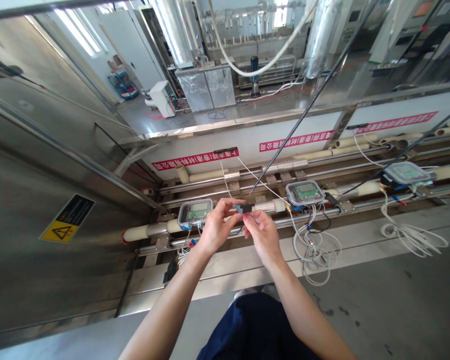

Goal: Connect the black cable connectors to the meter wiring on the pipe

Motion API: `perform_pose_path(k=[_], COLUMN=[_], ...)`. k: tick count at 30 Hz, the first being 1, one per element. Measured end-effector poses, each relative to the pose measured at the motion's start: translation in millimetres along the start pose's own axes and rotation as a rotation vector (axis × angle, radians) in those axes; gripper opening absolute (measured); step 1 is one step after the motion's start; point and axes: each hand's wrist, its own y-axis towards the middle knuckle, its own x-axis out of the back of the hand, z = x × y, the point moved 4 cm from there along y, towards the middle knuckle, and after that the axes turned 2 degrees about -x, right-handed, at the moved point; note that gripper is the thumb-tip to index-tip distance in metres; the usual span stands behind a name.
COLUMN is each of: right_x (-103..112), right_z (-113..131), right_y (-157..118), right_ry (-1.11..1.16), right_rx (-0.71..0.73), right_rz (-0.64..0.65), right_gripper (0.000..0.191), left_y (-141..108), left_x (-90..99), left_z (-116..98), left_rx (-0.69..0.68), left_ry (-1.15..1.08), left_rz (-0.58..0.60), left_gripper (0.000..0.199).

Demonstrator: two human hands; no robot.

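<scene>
Both hands meet at the middle of the view, above the metal rails. Between the thumb and fingers of my left hand point(218, 227) is a small dark grey block point(243, 208). My right hand point(261, 232) pinches the block's right side from below, its fingers curled. Just left of my left hand sits a clear-lidded box with a green circuit board point(195, 211). To the right is a similar box with a small display point(304, 193). A metal and cream tube point(266, 206) runs behind the block.
Coiled white cables point(317, 250) hang over the steel ledge point(225, 265). A third clear box point(407, 173) sits further right. Thin black rods point(303, 112) cross diagonally above the rails. A steel wall point(41, 175) with a warning label point(68, 218) stands at the left.
</scene>
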Motion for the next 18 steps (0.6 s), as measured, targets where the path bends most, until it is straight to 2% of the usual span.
perform_pose_path(k=[4, 11, 13, 15, 18], right_x=[9.7, 28.8, 32.5, 34.9, 35.9], right_z=[-11.4, -19.2, -18.2, -17.2, -17.4], right_y=[-10.8, -21.5, -22.9, -23.1, -21.5], right_ry=[0.050, 0.168, 0.185, 0.178, 0.154], right_rx=[-0.001, 0.069, 0.108, 0.132, 0.133], right_rz=[-0.041, -0.183, -0.211, -0.217, -0.187], right_gripper=[0.027, 0.036, 0.036, 0.035, 0.031], left_y=[5.2, 17.0, 19.4, 22.5, 28.0], left_x=[-7.2, -30.4, -39.0, -47.1, -56.9], left_z=[14.9, 92.8, 109.5, 119.9, 127.5], left_rx=[0.119, 0.319, 0.365, 0.385, 0.381], left_ry=[-0.046, 0.209, 0.259, 0.283, 0.275], left_rz=[0.124, 0.266, 0.317, 0.375, 0.456], left_gripper=[0.028, 0.013, 0.010, 0.006, 0.015])
